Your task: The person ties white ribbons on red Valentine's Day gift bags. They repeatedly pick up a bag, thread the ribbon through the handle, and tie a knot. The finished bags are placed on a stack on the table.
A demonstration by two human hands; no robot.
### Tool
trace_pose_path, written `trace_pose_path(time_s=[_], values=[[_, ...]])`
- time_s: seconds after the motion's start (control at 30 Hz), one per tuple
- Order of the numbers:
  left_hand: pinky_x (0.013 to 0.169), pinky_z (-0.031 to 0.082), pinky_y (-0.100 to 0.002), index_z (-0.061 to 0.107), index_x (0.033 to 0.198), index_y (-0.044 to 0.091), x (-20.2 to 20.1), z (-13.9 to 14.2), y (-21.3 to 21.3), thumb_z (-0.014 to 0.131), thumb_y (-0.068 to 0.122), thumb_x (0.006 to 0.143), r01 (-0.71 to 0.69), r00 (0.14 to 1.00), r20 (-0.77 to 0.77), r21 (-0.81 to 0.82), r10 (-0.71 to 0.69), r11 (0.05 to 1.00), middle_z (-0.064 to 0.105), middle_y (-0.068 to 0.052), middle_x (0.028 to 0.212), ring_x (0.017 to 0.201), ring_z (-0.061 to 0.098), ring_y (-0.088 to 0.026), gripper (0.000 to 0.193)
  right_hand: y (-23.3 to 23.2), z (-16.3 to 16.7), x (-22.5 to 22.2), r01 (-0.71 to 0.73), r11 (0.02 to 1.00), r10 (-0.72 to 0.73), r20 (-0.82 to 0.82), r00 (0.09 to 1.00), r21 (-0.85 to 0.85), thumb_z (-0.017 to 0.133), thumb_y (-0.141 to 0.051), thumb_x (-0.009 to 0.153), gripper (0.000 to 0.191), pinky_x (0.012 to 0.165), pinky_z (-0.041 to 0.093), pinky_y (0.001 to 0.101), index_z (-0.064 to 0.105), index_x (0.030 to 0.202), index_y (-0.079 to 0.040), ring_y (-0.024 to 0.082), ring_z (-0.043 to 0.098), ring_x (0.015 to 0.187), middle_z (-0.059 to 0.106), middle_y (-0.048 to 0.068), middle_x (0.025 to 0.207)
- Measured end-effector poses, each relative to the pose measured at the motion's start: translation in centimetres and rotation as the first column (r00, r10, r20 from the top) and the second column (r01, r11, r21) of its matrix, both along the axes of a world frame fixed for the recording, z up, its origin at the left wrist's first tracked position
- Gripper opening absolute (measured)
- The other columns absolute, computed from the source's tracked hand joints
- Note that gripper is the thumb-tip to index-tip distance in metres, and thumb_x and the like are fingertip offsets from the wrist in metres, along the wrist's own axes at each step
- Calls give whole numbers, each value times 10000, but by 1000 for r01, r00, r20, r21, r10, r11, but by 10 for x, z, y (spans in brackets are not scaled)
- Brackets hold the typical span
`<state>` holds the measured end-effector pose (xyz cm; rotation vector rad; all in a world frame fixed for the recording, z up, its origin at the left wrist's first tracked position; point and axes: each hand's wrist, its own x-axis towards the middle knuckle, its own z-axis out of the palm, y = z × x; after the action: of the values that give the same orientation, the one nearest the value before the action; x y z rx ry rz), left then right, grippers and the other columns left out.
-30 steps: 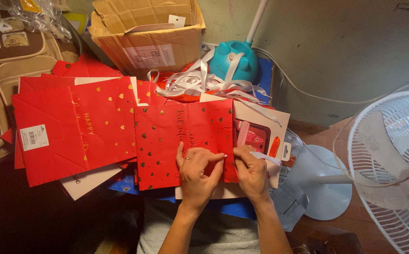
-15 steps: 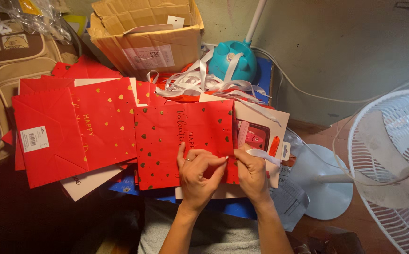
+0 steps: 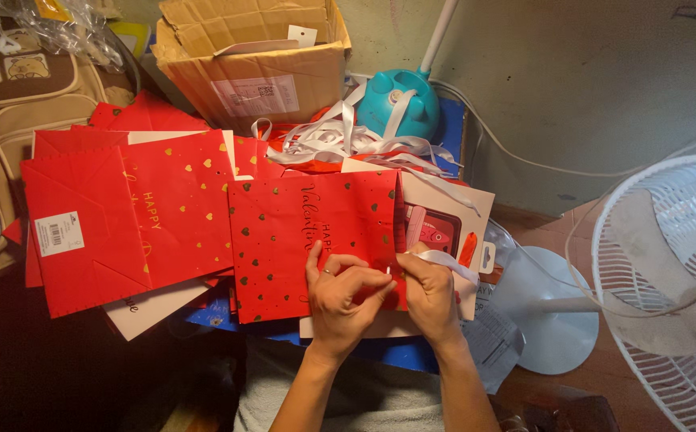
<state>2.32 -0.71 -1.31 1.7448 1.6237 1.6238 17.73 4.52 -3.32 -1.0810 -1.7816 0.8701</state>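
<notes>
A flat red paper gift bag point(image 3: 308, 232) with gold hearts lies in front of me on a blue surface. My left hand point(image 3: 344, 300) rests on the bag's near right corner, fingertips pinched at the edge. My right hand point(image 3: 428, 292) pinches a white ribbon point(image 3: 448, 262) at that same edge, where both hands meet. Under the bag's right side lies a white package point(image 3: 452, 216) with a red picture.
A stack of flat red gift bags point(image 3: 124, 224) lies to the left. A cardboard box point(image 3: 256, 60) stands at the back, with loose white ribbons point(image 3: 332, 140) and a teal object point(image 3: 400, 100) beside it. A white floor fan point(image 3: 660, 280) stands at the right.
My hands stay at the bag's right edge. The fingers have shifted slightly, working the ribbon end at that edge.
</notes>
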Motion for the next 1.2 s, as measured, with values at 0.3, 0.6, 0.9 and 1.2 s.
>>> trace_pose_path(time_s=[0.3, 0.6, 0.9, 1.2], values=[[1214, 264, -518, 721, 781, 146, 5, 2, 2, 839, 158, 798, -91, 995, 36, -53, 93, 994, 730, 48, 779, 828, 662, -130, 120, 4, -1, 1, -22, 999, 21, -35, 999, -27, 510, 124, 886, 237, 730, 499, 287, 708, 1006, 75, 195, 657, 808, 681, 118, 845], [1193, 290, -544, 726, 976, 141, 8, -4, 4, 853, 259, 805, -141, 984, -116, -14, 138, 990, 725, 36, 875, 884, 644, -172, 244, 5, 11, -2, 51, 998, -56, -125, 991, -42, 481, 107, 900, 304, 720, 534, 267, 727, 1067, 44, 157, 666, 773, 709, 93, 866], [1185, 137, -629, 446, 1483, 95, 7, -2, 6, 852, 576, 629, -81, 901, -434, -157, 5, 984, 400, -167, 1525, 1450, 316, -386, 1061, 49, 78, -15, 83, 974, -47, -172, 984, 211, 454, 81, 1008, 314, 728, 485, 235, 720, 1136, -26, 117, 569, 786, 611, 56, 879], [1192, 111, -657, 506, 1448, 78, 2, -10, 9, 842, 513, 684, 16, 895, -436, -177, -93, 984, 404, -241, 1520, 1470, 280, -429, 941, 132, 94, -127, -450, 838, 474, 4, 880, -310, 458, -87, 1052, 368, 634, 534, 285, 544, 1400, -171, 148, 645, 639, 744, 61, 837]])
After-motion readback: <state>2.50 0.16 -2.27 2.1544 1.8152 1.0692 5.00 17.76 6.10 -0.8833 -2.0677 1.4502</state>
